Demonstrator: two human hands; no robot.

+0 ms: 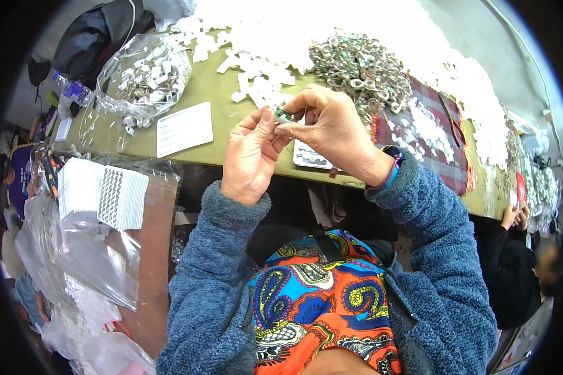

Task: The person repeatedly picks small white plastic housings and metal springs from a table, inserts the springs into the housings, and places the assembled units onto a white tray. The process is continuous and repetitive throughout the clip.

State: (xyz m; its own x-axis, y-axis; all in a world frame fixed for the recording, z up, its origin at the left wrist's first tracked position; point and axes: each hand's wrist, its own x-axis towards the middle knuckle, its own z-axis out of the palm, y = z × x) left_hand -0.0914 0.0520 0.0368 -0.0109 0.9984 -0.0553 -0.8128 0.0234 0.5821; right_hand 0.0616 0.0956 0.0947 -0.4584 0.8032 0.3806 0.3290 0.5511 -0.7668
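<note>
Above the table's near edge, both my hands meet with their fingertips together around a small silver-and-green piece (283,116), which looks like a ring. My left hand (251,153) pinches it between thumb and fingertips from the left. From the right, my right hand (333,125) is closed on it too, its thumb below and forefinger above. Fingers cover most of the piece. Partly hidden under my right hand lies a white tray (309,157) with small pieces in rows. A white card (184,129) marked with rows lies left of my hands.
A heap of silver ring-like pieces (360,69) lies beyond my right hand, beside a checked cloth (413,119) with translucent bits. White pieces (256,81) spread behind. Left are a clear bag (147,78) of white pieces and stacked white cards (81,190). A co-worker's hands (516,215) are far right.
</note>
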